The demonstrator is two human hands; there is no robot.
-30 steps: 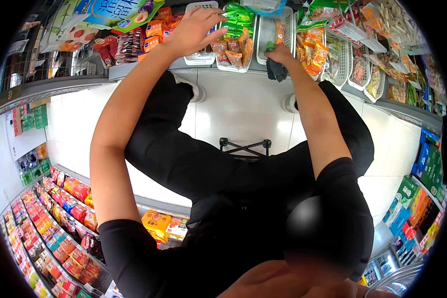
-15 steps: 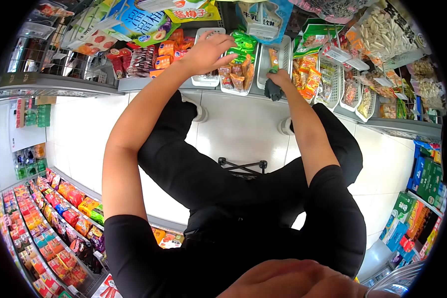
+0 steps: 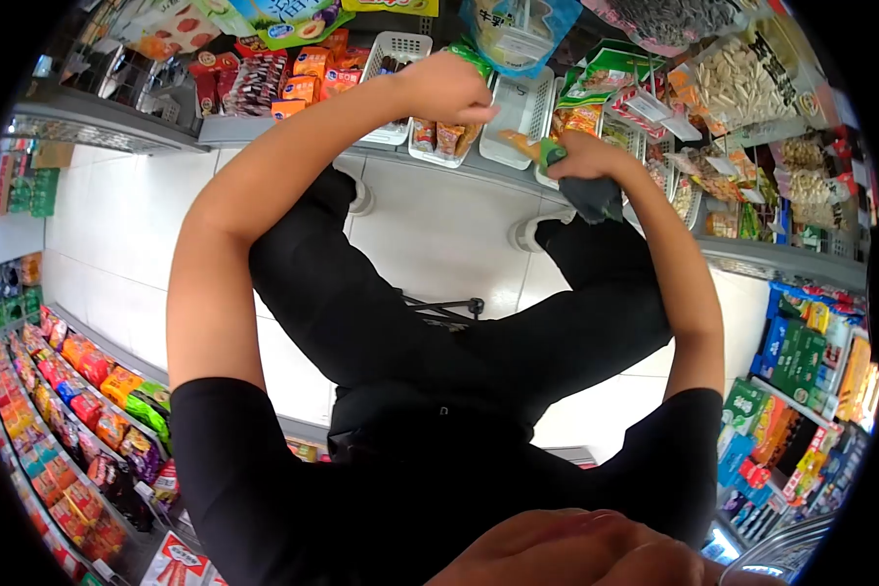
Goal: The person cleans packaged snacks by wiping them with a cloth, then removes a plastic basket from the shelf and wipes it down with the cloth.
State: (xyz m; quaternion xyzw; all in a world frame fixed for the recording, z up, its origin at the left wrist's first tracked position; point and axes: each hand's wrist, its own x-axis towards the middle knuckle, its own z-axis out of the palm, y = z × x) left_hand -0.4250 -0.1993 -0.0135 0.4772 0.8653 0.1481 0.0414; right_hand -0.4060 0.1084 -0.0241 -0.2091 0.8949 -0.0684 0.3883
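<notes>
My right hand [image 3: 593,156] is closed around a bunched dark grey cloth [image 3: 593,199] in front of the shelf edge. A small orange-and-green snack packet [image 3: 525,145] sticks out from its fingers, over the front of a white basket [image 3: 520,109]. My left hand [image 3: 446,90] hovers above the neighbouring basket of snack packets [image 3: 441,138], back of the hand up. Its fingers are curled together, and whatever lies under them is hidden. Green packets [image 3: 469,57] show just behind it.
More white baskets [image 3: 397,45] and orange packets [image 3: 309,64] line the shelf. Hanging bags, including a blue one [image 3: 521,34] and a bag of seeds [image 3: 747,90], overhang it. A folding stool's black frame [image 3: 446,309] shows between my legs. Stocked racks [image 3: 78,430] stand behind at the left.
My right hand has drawn back and right with the cloth, and the packet has come out of the basket with it. My left hand has shifted right and its spread fingers have curled in.
</notes>
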